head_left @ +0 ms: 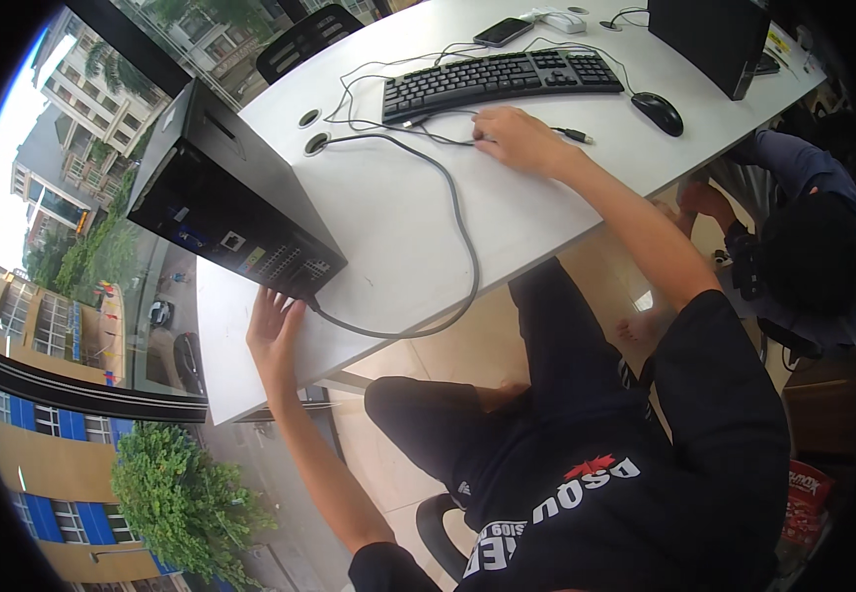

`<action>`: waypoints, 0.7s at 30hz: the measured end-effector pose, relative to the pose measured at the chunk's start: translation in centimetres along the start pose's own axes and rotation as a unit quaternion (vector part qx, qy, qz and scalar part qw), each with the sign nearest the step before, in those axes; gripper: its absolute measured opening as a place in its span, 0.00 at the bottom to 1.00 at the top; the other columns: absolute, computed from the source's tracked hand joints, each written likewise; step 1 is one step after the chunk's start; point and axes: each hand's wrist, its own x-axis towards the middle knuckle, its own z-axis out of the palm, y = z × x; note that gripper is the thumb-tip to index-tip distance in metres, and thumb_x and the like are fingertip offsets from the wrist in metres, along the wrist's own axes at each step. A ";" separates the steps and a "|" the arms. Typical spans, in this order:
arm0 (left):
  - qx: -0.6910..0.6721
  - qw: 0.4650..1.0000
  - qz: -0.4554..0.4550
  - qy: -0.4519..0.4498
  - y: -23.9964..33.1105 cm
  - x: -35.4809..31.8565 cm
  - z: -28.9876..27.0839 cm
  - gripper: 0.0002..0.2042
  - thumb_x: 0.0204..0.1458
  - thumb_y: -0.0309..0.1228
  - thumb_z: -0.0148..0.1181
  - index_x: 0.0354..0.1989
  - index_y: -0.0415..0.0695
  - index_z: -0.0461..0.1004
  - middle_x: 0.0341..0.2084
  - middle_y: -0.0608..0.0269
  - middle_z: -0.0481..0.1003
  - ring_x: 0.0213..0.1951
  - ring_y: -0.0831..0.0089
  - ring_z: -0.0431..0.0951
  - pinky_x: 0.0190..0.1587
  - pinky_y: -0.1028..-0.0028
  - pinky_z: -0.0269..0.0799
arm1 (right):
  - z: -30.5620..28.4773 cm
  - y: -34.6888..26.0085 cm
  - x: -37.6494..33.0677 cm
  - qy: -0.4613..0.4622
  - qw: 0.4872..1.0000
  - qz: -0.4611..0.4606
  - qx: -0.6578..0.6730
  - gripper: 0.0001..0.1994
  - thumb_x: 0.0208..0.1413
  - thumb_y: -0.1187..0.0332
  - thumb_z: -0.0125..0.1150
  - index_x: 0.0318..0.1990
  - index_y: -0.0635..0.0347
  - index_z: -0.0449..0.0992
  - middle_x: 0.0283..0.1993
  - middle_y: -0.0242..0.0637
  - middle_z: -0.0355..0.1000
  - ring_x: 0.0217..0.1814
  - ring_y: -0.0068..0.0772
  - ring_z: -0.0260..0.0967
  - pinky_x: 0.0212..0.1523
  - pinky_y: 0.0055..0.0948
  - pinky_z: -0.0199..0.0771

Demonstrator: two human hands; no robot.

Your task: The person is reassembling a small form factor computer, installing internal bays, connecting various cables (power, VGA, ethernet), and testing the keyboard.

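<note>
Seated, both arms out in front. Left hand [272,331] reaching forward and off to the left, palm down, fingers spread and lying flat, forearm bare and nearly straight. Right hand [517,138] stretched much farther ahead, knuckles up, fingers curled under, maybe pinching something thin, hard to tell from this angle. Right elbow slightly bent, short black sleeves on both shoulders.

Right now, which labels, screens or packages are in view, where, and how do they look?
Phone: far desk edge behind the keyboard, dark rectangular screen.
Stickers: computer tower rear panel above left hand, small yellow and white patches.
Package: floor at lower right, red with white print.
</note>
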 end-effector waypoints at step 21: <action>-0.099 0.991 -0.085 -0.038 6.9 -13.1 17.9 0.19 0.71 0.35 0.49 0.57 0.30 0.73 0.43 0.49 0.81 0.40 0.68 0.82 0.43 0.72 0.76 | -9.8 -19.8 -12.3 0.066 0.932 0.064 0.351 0.06 0.59 0.70 0.66 0.42 0.61 0.79 0.34 0.39 0.78 0.28 0.41 0.77 0.28 0.34 0.76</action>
